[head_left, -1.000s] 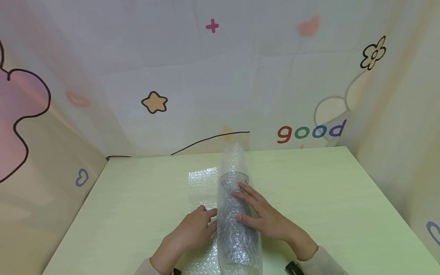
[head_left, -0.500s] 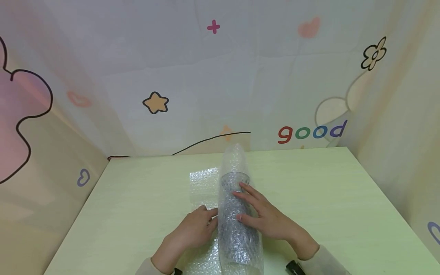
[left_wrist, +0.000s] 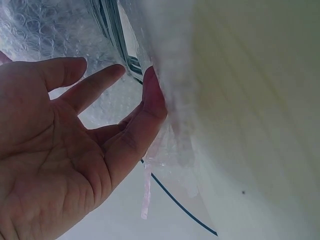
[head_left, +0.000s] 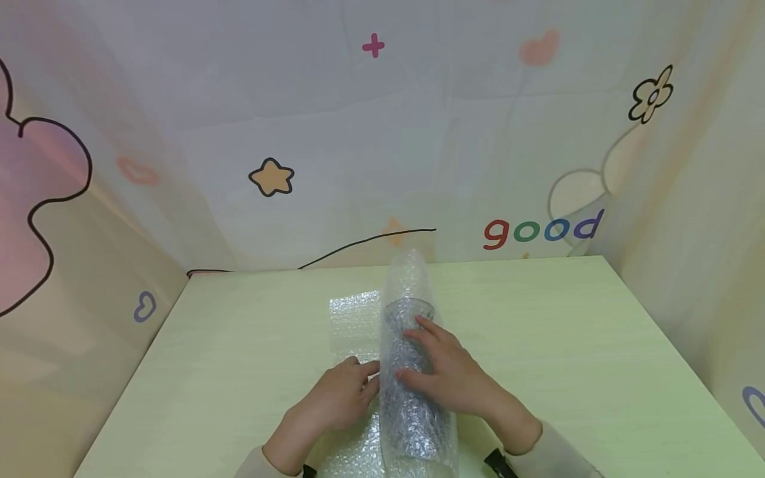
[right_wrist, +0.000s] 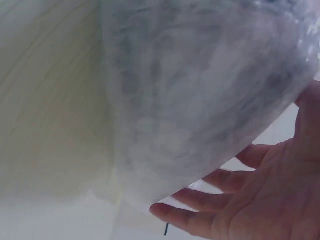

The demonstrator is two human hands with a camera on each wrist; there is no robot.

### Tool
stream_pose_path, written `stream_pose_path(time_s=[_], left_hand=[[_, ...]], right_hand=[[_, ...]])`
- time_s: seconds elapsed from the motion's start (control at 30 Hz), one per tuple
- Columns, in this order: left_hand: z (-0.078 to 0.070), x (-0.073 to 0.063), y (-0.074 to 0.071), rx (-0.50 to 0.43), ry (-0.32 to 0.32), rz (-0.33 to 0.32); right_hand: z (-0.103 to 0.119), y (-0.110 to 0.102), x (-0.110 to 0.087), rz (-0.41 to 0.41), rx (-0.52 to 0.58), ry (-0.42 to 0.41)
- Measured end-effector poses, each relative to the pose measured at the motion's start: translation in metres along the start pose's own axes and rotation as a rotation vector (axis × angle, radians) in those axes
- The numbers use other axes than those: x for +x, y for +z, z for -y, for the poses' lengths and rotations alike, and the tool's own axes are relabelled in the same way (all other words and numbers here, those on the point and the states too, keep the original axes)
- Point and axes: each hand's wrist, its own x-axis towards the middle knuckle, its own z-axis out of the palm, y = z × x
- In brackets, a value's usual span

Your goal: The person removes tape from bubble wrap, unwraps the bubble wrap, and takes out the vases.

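Spread fingers of the right hand [head_left: 447,373] lie on the right and upper side of the roll [head_left: 412,421], apart from one another and not closed round it. Its thumb points left across the middle of the roll. On the left, the left hand [head_left: 342,395] reaches its fingertips to the roll's left edge; the left wrist view shows its thumb and fingers loosely bent and apart, with one finger against the clear film.

The roll is bubble wrap round something grey, lying lengthwise on the table [head_left: 568,352], its far end close to the back wall [head_left: 335,126] and its near end running out of view. A round rim shows through the wrap toward the far end. A loose flap [head_left: 354,325] of bubble wrap lies flat on the left, with more near the left wrist.

Pale sleeves [head_left: 558,455] cover both forearms. Across the back wall are a star [head_left: 271,177] on the left and the coloured word "good" [head_left: 544,230] on the right.
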Motion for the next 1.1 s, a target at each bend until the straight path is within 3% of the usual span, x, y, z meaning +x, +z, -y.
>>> stream_pose_path(time_s=[0.4, 0.7, 1.1], left_hand=[[0.001, -0.001, -0.001, 0.002, 0.003, 0.01], [0.001, 0.0, 0.0, 0.02, 0.022, -0.006], [0.001, 0.0, 0.0, 0.001, 0.0, 0.003]], right_hand=[[0.028, 0.009, 0.004, 0.051, -0.131, 0.119], [0.04, 0.016, 0.005, 0.046, -0.194, 0.161], [0.039, 0.016, 0.003, 0.041, -0.174, 0.132]])
